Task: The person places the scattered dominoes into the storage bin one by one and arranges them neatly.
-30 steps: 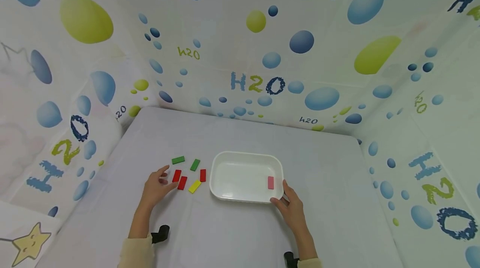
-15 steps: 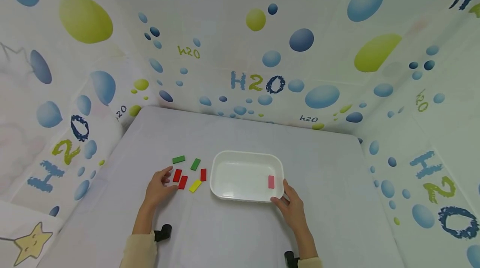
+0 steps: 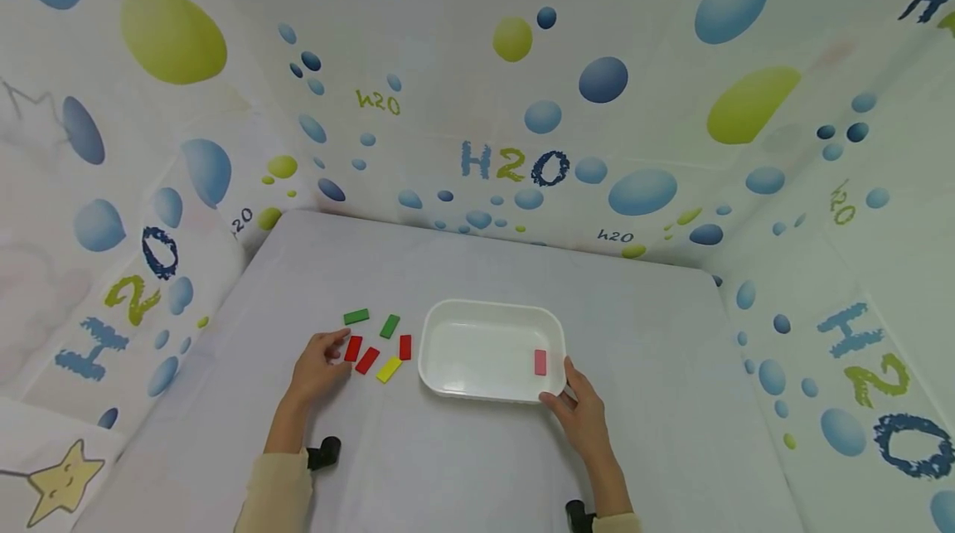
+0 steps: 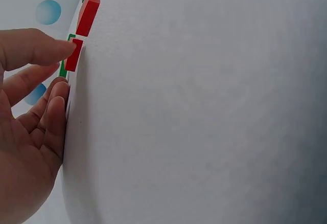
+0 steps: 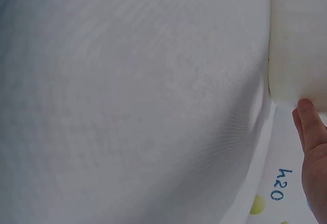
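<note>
My left hand is at the left of a loose group of small blocks. Its thumb and a fingertip are at either end of a red block, and no firm pinch shows. In the left wrist view the thumb tip overlaps that red block. Just right of the thumb lies a second red block, set at a slant. My right hand grips the near right corner of a white tray, thumb at the front rim, fingers along the side. A pinkish-red block lies inside the tray.
Two green blocks, one farther left and one beside it, lie behind the red ones. A third red block and a yellow block lie between them and the tray. Patterned cloth walls surround the white table.
The slanted red block has turned and shifted slightly right, away from the left thumb. The left hand has moved a little toward the other red block. Right hand and tray stay put.
</note>
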Available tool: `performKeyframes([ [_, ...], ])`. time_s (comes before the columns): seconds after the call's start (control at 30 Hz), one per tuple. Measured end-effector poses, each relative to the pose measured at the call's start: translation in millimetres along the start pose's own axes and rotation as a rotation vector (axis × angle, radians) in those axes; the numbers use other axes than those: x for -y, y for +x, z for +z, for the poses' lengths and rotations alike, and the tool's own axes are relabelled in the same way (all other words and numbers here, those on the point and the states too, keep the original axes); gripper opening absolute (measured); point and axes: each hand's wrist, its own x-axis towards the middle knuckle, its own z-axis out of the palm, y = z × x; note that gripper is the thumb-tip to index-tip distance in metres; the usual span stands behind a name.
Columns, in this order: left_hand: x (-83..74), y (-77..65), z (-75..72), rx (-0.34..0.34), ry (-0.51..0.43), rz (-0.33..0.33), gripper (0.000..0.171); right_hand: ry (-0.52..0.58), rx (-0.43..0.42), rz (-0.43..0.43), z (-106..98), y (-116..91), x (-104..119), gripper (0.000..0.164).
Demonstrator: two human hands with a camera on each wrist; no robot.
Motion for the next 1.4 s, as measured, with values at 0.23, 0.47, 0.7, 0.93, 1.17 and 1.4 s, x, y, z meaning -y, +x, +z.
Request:
performKeyframes([
  [0.23,0.5,4.4,-1.1,0.027,0.054,0.023,0.055,0.026,0.013,0.010,-0.2,-0.5,-0.2,0.081],
  [0.47,-4.3,4.6,-4.3,0.049,0.083,0.022,0.054,0.035,0.021,0.009,-0.8,-0.1,-0.3,0.081],
  [0.7,-4.0,3.3,-5.0,0.032,0.088,0.046,0.049,0.033,0.014,-0.007,-0.2,-0.1,-2.0,0.080],
  [0.93,-2.2,3.4,-3.3,-0.009,0.103,0.076,0.047,0.034,0.003,0.002,1.2,-0.2,-2.6,0.081],
  [1.17,-1.1,3.6,-1.6,-0.041,0.130,0.099,0.048,0.036,0.018,0.022,-0.5,0.3,-2.6,0.081],
  [1.4,2.4,4.7,1.4,-0.067,0.125,0.089,0.049,0.040,0.010,0.004,-1.1,0.1,-1.2,0.081],
])
